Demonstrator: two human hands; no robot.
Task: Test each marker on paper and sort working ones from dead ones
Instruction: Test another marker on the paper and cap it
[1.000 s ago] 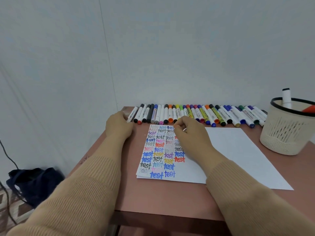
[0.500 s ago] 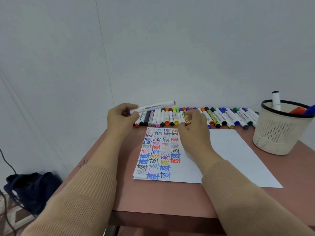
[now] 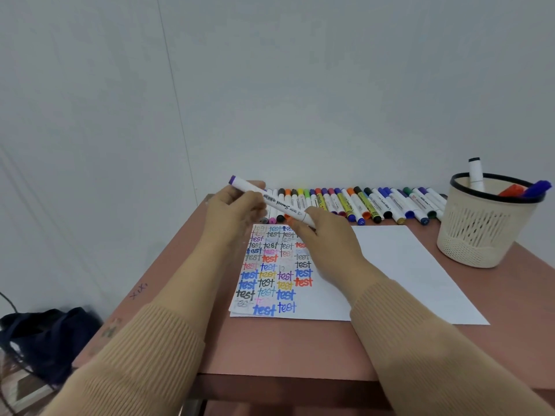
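Note:
A white marker with a purple end (image 3: pixel 271 200) is held above the table between both hands. My left hand (image 3: pixel 232 210) grips its upper barrel near the purple end. My right hand (image 3: pixel 326 235) grips its lower end, where the cap is hidden by my fingers. Below lies the test paper (image 3: pixel 399 265), its left part filled with coloured "test" words. A row of capped markers (image 3: pixel 360 202) lies along the table's back edge.
A cream mesh basket (image 3: pixel 480 232) at the right holds a white marker, an orange one and a purple one. The brown table (image 3: pixel 285 346) ends near the bottom; a wall is close behind. A dark bag (image 3: pixel 45 334) lies on the floor at the left.
My left hand lifted the purple marker from the row's left end and swung it over the paper. My right hand left the paper and took hold of the marker's lower end.

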